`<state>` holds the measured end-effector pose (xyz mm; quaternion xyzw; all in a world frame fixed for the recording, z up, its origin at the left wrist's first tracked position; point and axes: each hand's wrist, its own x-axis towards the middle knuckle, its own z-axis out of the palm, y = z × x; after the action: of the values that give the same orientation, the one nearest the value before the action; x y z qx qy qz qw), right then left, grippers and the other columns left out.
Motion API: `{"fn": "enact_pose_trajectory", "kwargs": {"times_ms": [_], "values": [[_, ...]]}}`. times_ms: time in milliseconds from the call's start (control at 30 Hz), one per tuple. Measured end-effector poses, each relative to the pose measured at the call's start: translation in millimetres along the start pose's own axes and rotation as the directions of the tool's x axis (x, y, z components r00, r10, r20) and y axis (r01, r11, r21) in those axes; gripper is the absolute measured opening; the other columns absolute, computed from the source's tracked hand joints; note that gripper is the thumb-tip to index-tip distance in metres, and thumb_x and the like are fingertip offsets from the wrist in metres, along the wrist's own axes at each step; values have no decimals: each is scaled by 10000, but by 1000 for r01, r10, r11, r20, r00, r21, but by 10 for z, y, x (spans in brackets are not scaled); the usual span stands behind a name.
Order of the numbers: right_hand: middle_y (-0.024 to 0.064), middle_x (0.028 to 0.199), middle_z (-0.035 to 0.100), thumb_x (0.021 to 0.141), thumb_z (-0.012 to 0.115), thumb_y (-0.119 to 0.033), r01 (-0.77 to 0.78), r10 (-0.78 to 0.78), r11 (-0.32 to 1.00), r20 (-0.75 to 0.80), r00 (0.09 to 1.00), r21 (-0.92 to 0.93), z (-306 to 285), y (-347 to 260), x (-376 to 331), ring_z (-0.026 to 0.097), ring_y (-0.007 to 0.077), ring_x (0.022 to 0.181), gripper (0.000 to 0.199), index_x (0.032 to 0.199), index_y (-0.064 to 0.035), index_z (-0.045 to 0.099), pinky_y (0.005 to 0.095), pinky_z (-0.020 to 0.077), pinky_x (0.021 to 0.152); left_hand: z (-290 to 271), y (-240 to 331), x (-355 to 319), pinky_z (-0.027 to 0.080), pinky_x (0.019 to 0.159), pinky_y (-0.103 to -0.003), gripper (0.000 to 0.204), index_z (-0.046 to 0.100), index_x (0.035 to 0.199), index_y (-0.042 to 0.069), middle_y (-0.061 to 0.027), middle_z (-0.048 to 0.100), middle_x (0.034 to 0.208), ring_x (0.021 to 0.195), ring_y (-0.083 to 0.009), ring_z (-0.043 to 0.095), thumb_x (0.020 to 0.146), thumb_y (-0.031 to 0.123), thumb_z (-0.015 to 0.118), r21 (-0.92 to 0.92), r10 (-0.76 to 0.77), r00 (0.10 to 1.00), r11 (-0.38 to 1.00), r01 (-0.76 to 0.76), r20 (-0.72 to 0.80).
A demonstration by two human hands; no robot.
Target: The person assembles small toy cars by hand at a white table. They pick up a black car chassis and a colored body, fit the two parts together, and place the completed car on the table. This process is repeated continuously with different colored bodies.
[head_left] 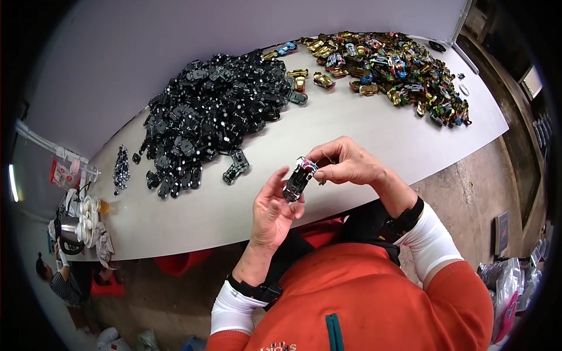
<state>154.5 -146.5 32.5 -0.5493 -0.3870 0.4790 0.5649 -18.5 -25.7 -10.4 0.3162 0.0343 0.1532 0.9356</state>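
Black-bottomed toy car point(299, 178) pinched between both hands above table's near edge: left hand point(273, 212) cups lower end, fingers curled; right hand point(345, 164) grips top end with fingertips. Beyond, black chassis pile point(211, 114) mid-table point(363, 134); colourful car bodies heap point(392, 64) at far right corner.
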Motion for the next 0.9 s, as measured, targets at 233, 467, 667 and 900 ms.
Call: {"fn": "enact_pose_trajectory", "kwargs": {"times_ms": [233, 467, 667, 900], "values": [[18, 911, 584, 719, 708, -91, 326, -242, 893, 279, 929, -310, 61, -171, -5, 476, 72, 663, 301, 994, 6, 633, 211, 409, 588, -219, 73, 11, 342, 431, -141, 479, 491, 1173, -36, -206, 597, 1003, 563, -41, 477, 789, 174, 686, -51, -449, 870, 883, 467, 204], [29, 731, 585, 797, 642, -62, 183, -185, 982, -352, 917, -40, 229, 80, -227, 550, 51, 617, 241, 1006, 53, 604, 192, 448, 517, -201, 38, 76, 455, 514, -207, 381, 507, 1155, 11, -174, 591, 1045, 704, -116, 576, 800, 54, 639, -69, -159, 987, 985, 160, 14], [51, 769, 560, 769, 648, -5, 293, -336, 941, -382, 861, -166, 413, 252, -257, 586, 78, 624, 234, 987, 62, 593, 200, 467, 501, -153, 54, 85, 526, 608, -239, 364, 552, 1095, 28, -132, 604, 1029, 820, -160, 610, 752, 4, 671, 91, -33, 997, 995, 40, -73], [64, 785, 552, 762, 645, 5, 194, -259, 959, -358, 897, -208, 458, 190, -258, 590, 81, 589, 232, 980, 60, 588, 193, 452, 388, -112, -7, 76, 516, 601, -239, 352, 572, 1067, 18, -110, 613, 1005, 800, -148, 608, 734, -27, 677, 182, 10, 994, 983, 11, -113]]}}
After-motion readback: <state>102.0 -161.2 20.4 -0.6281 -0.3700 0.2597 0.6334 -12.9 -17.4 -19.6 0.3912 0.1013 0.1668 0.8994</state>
